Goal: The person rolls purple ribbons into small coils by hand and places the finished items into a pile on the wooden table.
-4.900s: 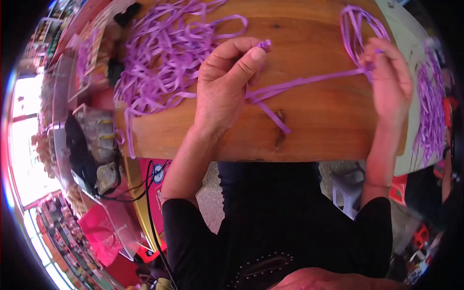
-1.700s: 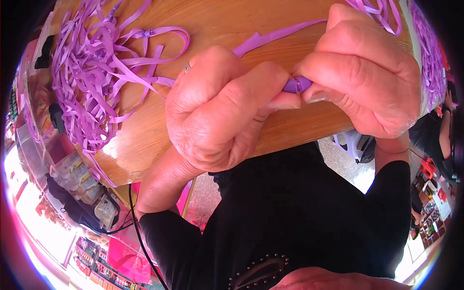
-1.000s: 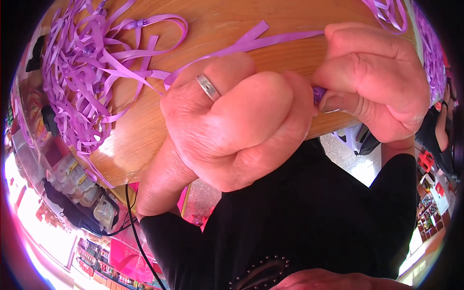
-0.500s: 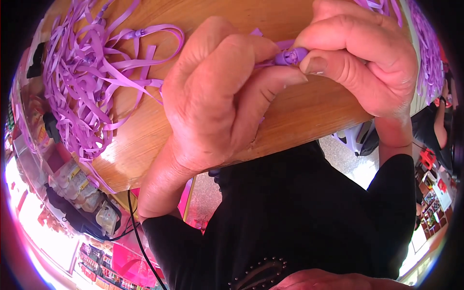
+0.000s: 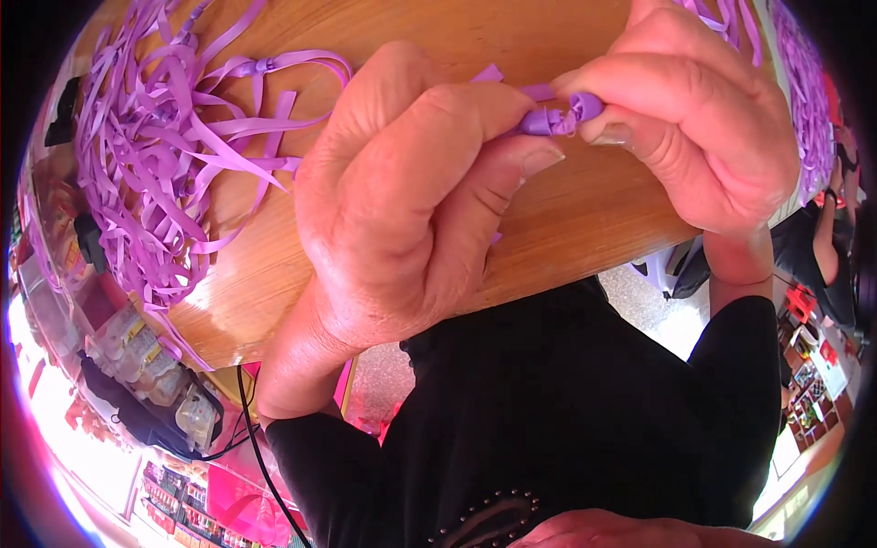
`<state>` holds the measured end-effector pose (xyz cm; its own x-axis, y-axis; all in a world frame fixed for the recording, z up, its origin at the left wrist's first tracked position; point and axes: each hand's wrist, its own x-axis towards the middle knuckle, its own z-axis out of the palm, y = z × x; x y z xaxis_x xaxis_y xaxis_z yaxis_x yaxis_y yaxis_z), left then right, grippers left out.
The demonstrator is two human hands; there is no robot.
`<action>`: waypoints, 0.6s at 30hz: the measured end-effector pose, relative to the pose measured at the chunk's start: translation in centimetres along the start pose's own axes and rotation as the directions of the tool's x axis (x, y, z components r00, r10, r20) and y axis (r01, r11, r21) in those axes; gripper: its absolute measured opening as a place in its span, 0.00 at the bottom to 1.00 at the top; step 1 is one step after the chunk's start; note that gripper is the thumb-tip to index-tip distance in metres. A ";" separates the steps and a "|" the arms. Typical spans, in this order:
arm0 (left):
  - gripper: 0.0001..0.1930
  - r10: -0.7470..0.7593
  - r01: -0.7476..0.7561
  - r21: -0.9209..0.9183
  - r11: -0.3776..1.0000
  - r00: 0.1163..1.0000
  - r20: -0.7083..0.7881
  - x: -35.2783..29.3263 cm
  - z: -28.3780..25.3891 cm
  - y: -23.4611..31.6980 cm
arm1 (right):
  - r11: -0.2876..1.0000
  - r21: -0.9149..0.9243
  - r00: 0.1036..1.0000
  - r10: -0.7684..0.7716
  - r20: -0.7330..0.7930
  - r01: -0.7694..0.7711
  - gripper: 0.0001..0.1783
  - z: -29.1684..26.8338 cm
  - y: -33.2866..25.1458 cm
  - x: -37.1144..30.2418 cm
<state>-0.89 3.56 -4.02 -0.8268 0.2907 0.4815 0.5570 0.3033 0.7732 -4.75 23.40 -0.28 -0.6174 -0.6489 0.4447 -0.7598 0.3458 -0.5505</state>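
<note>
My left hand (image 5: 393, 192) pinches one end of a small purple lanyard buckle (image 5: 545, 121) between thumb and forefinger. On the other end, my right hand (image 5: 699, 119) has its thumb and forefinger closed around the rounded purple half (image 5: 586, 107). The two halves lie almost end to end, with a narrow uneven join between them; whether they are latched I cannot tell. Purple ribbon runs from the buckle behind my fingers, where most of it is hidden. Both hands are just above the wooden table (image 5: 585, 201).
A tangled heap of purple lanyards (image 5: 155, 164) covers the table's left side. More purple ribbons (image 5: 808, 100) hang at the far right. A black cable (image 5: 265, 475) runs below the table's left corner, near bagged goods (image 5: 137, 356). Another person's arm (image 5: 827, 242) shows at right.
The buckle's halves look slightly farther apart and more of the join shows. My right hand has shifted a little right and its half has tilted; my left hand has drawn slightly left.
</note>
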 end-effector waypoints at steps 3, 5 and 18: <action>0.10 0.032 -0.032 -0.003 0.999 0.999 0.013 0.9 0.4 0.4 | 0.903 -0.345 0.909 -0.105 0.403 0.257 0.07 -4.0 -0.8 2.1; 0.09 0.002 -0.002 0.031 1.000 1.000 -0.016 0.3 0.1 0.4 | 0.935 -0.207 0.956 -0.270 0.114 0.289 0.07 -0.2 1.7 0.4; 0.10 -0.039 0.038 0.132 0.991 0.999 0.008 0.4 -0.2 0.8 | 0.854 -0.338 0.915 -0.329 0.235 0.394 0.10 -2.5 0.2 1.9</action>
<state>-0.80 3.76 -3.17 -0.8474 0.2856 0.4475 0.5307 0.4310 0.7298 -6.54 23.97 2.26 -0.2672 -0.8666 0.4214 -0.9615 0.2692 -0.0561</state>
